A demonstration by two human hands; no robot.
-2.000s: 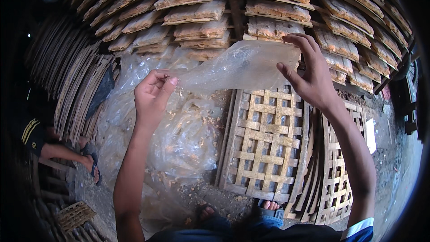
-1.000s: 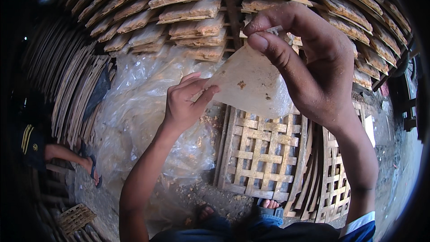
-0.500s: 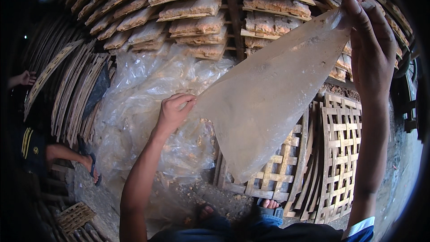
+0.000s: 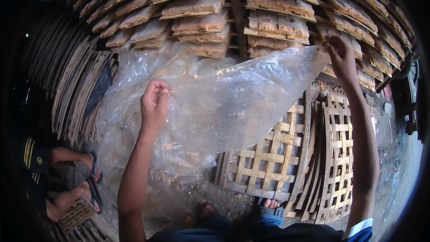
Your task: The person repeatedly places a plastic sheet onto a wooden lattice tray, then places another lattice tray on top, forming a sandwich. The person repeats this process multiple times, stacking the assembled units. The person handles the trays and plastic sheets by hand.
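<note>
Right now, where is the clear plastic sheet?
In the head view, the plastic sheet is stretched between the left hand and raised right hand, before the stacked racks.

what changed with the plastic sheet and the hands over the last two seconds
Both hands kept their pinch. The right hand swung the clear plastic sheet close to the camera, then out to the upper right; the left hand drifted slightly right. The stacked racks and lattice trays stayed put.

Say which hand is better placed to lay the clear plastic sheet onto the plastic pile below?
Left, probably. The left hand pinches the clear plastic sheet low, right over the crumpled plastic pile; the right hand holds its far corner high, near the stacked racks.
</note>
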